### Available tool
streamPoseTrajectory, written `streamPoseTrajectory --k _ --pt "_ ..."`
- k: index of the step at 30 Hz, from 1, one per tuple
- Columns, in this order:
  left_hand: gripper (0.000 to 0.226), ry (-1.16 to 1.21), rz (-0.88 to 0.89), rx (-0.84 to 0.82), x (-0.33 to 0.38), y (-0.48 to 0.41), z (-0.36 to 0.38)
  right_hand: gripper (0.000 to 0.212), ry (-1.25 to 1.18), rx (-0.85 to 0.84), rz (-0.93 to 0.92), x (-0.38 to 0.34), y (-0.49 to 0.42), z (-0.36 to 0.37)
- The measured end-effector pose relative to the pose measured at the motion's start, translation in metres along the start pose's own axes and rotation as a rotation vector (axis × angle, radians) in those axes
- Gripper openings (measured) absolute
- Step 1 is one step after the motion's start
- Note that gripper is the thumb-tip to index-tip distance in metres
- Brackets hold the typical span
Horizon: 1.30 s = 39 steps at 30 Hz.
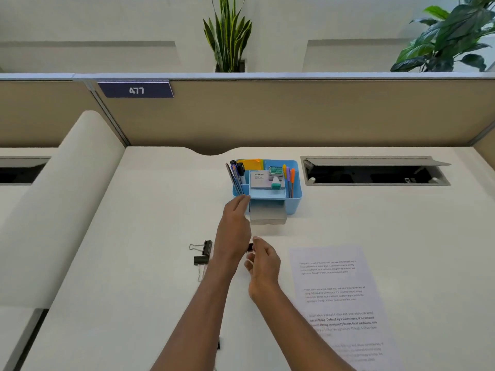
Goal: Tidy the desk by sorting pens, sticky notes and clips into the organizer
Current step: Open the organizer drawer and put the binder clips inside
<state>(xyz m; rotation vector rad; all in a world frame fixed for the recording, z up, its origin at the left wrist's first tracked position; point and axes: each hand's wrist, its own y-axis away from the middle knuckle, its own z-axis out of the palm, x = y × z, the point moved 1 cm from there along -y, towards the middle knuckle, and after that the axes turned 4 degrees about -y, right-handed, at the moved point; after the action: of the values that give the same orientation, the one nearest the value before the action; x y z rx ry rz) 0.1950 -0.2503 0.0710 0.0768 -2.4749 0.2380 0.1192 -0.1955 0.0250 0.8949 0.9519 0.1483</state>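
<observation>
A blue organizer (294, 198) stands at the middle back of the desk, holding pens (237, 175), orange and yellow sticky notes (250, 164), a note pad and coloured markers (289, 176). Its translucent drawer (267, 216) is pulled out at the front. My left hand (234, 228) reaches toward the organizer's front left corner, fingers apart and holding nothing. My right hand (262, 263) pinches a small black binder clip (250, 247) just below the drawer. Two black binder clips (206, 247) (201, 260) lie on the desk left of my left wrist.
A printed sheet of paper (340, 298) lies at the right front. An open cable hatch (375, 172) is set in the desk at the back right. A small dark object (218, 343) shows beside my left forearm. Tan partition walls stand behind.
</observation>
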Motion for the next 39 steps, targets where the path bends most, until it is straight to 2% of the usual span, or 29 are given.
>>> streamPoseTrajectory --k 5,9,13,19,23,26,28,30,33,35,37,39 --pt "0.044 0.035 -0.266 0.123 -0.057 0.053 -0.022 0.009 0.361 -0.089 -0.266 0.012 0.015 -0.001" --pt "0.039 0.030 -0.419 0.096 -0.094 0.084 -0.028 0.014 0.645 -0.229 -0.498 0.015 0.019 0.008" --pt "0.034 0.052 -0.470 0.031 -0.100 0.099 -0.024 0.017 0.915 -0.388 -0.677 0.016 0.017 0.024" --pt "0.013 0.064 -0.493 0.091 -0.100 0.106 -0.019 0.035 1.288 -0.571 -0.820 0.022 0.007 0.042" --pt "0.012 0.063 -0.506 0.121 -0.103 0.105 -0.021 0.049 1.513 -0.642 -0.872 0.028 -0.001 0.058" --pt "0.011 0.126 -0.529 0.169 -0.105 0.105 -0.025 0.043 1.595 -0.656 -0.898 0.035 -0.007 0.062" --pt "0.010 0.184 -0.565 0.194 -0.106 0.105 -0.029 0.033 1.602 -0.646 -0.945 0.037 -0.011 0.061" --pt "0.010 0.264 -0.628 0.229 -0.108 0.105 -0.033 0.028 1.487 -0.637 -0.918 0.039 -0.014 0.056" --pt "0.019 0.436 -0.724 0.268 -0.113 0.103 -0.037 0.025 1.066 -0.603 -0.760 0.037 -0.008 0.049" --pt "0.022 0.666 -0.788 0.281 -0.115 0.102 -0.037 0.027 0.832 -0.599 -0.607 0.037 0.001 0.045" --pt "0.021 0.888 -0.816 0.288 -0.115 0.099 -0.035 0.029 0.734 -0.629 -0.497 0.039 0.006 0.041" --pt "0.023 1.033 -0.803 0.296 -0.112 0.098 -0.033 0.031 0.730 -0.655 -0.465 0.040 0.010 0.036"
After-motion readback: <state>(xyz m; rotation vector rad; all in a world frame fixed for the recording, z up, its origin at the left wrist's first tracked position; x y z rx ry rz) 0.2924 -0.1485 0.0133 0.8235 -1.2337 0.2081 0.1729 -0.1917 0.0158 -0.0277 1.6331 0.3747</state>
